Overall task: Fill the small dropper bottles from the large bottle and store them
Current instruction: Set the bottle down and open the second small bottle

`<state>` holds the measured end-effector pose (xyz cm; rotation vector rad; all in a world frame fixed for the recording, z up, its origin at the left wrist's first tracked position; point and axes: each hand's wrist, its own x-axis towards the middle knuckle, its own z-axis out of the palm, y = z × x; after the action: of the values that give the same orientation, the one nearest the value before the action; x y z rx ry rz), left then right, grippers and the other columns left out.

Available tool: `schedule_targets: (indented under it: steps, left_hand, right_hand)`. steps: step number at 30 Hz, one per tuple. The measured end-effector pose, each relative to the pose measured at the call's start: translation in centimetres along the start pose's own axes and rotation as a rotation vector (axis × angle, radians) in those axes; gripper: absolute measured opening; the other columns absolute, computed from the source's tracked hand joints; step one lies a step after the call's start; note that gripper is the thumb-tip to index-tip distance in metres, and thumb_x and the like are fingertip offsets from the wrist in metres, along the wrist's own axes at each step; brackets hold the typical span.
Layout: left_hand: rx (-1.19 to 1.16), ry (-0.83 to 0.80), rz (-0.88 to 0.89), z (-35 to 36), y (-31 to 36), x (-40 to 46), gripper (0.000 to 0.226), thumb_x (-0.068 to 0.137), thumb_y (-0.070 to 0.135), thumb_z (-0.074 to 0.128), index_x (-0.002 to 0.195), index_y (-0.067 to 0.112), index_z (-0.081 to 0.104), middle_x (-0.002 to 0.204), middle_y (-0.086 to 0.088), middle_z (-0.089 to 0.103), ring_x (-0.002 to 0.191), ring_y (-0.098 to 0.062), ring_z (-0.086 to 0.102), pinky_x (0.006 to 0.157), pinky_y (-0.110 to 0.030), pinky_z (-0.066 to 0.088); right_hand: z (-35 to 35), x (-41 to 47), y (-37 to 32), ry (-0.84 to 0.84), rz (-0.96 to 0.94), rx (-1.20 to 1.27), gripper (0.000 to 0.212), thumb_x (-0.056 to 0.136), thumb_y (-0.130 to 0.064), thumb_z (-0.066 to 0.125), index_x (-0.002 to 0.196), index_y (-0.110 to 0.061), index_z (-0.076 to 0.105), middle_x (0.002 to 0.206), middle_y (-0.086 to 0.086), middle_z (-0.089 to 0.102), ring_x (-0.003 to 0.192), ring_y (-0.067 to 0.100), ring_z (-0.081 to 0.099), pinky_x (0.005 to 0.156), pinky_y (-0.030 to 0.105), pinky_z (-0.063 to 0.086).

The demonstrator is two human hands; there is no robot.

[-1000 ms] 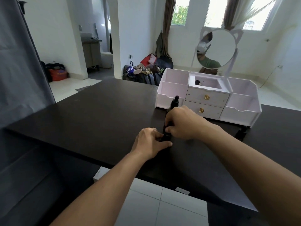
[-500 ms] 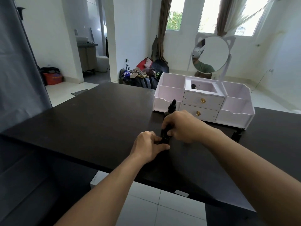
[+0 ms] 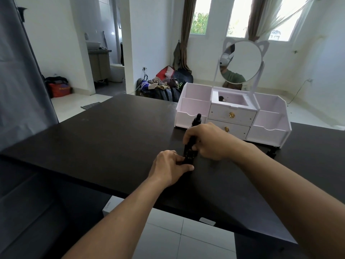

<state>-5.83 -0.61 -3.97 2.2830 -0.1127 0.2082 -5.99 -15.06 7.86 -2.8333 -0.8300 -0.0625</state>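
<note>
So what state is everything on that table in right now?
Left hand: gripping the dark bottle's base.
Right hand: closed around its upper part.
Dark bottle: upright on the table.
Dropper bottle: upright, capped.
Drawers: both shut.
Mirror: upright.

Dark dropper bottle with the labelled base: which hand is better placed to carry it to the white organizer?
Right. The right hand already wraps the dark dropper bottle's upper body and sits nearer the white organizer; the left hand only steadies the base.
</note>
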Motion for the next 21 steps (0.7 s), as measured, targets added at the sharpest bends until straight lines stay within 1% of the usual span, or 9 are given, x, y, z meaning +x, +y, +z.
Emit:
schedule_targets:
  steps: [2,4,6,8,10,13,15,17,21]
  left_hand:
    - [-0.008,-0.011,0.006,-0.1,0.0,0.0,0.038,0.075,0.048,0.078,0.101,0.020,0.077,0.090,0.007,0.061,0.091,-0.016,0.061,0.083,-0.034,0.050]
    - [-0.008,-0.014,0.022,-0.1,-0.1,0.0,0.037,0.075,0.048,0.077,0.102,0.022,0.077,0.088,0.009,0.060,0.090,-0.014,0.060,0.080,-0.030,0.049]
    - [0.005,-0.003,0.035,-0.1,-0.1,0.0,0.038,0.076,0.049,0.076,0.104,0.023,0.076,0.086,0.011,0.058,0.087,-0.012,0.058,0.076,-0.027,0.046]
    - [0.026,0.013,0.045,-0.1,-0.1,-0.1,0.040,0.076,0.049,0.076,0.106,0.022,0.075,0.086,0.011,0.057,0.085,-0.011,0.057,0.073,-0.026,0.045]
    - [0.032,0.018,0.058,-0.2,0.0,-0.2,0.040,0.076,0.050,0.076,0.105,0.022,0.075,0.085,0.012,0.056,0.082,-0.009,0.056,0.070,-0.024,0.043]
    - [0.033,0.043,0.074,-0.2,0.0,-0.3,0.038,0.075,0.051,0.076,0.100,0.022,0.077,0.075,0.015,0.051,0.073,-0.005,0.051,0.062,-0.020,0.035]
    - [0.031,0.056,0.076,-0.1,0.1,-0.3,0.038,0.075,0.051,0.076,0.099,0.022,0.078,0.073,0.014,0.050,0.071,-0.005,0.051,0.062,-0.021,0.035]
    - [0.029,0.062,0.078,-0.1,0.1,-0.4,0.038,0.075,0.051,0.076,0.099,0.022,0.078,0.073,0.014,0.050,0.071,-0.005,0.051,0.062,-0.020,0.035]
    - [0.042,0.069,0.076,-0.2,0.3,-0.5,0.038,0.075,0.051,0.076,0.099,0.022,0.077,0.074,0.014,0.051,0.071,-0.006,0.052,0.061,-0.021,0.035]
  right_hand:
    - [-0.8,-0.1,-0.1,0.028,-0.015,0.010,0.034,0.083,0.000,0.062,0.104,-0.026,0.068,0.097,-0.005,0.063,0.092,0.015,0.060,0.078,0.024,0.046]
    - [-1.7,-0.4,-0.2,0.066,-0.006,0.034,0.032,0.084,-0.002,0.064,0.106,-0.024,0.069,0.098,-0.005,0.065,0.093,0.014,0.061,0.083,0.025,0.049]
    - [-2.4,-1.0,0.1,0.134,0.031,0.078,0.026,0.085,-0.004,0.065,0.104,-0.022,0.069,0.096,-0.005,0.065,0.090,0.012,0.061,0.077,0.018,0.047]
    - [-2.6,-2.1,0.6,0.224,0.082,0.140,0.021,0.084,-0.005,0.067,0.095,-0.023,0.068,0.087,-0.008,0.063,0.081,0.007,0.059,0.070,0.011,0.041]
    - [-2.0,-3.2,1.5,0.308,0.152,0.177,0.020,0.082,-0.006,0.069,0.087,-0.025,0.064,0.083,-0.008,0.063,0.077,0.005,0.060,0.071,0.014,0.044]
    - [1.1,-4.7,2.9,0.404,0.303,0.199,0.017,0.079,-0.014,0.074,0.081,-0.025,0.062,0.076,-0.007,0.062,0.073,0.008,0.059,0.062,0.014,0.040]
    - [3.8,-5.3,3.4,0.464,0.387,0.169,0.012,0.078,-0.022,0.076,0.084,-0.025,0.066,0.073,-0.009,0.061,0.070,0.008,0.059,0.061,0.014,0.039]
    - [5.8,-5.5,3.7,0.496,0.439,0.136,0.015,0.079,-0.030,0.076,0.091,-0.024,0.069,0.073,-0.011,0.059,0.067,0.006,0.055,0.061,0.016,0.038]
    - [8.0,-5.0,4.3,0.506,0.464,0.191,0.021,0.081,-0.033,0.076,0.097,-0.021,0.069,0.078,-0.009,0.061,0.063,-0.003,0.048,0.056,0.006,0.030]
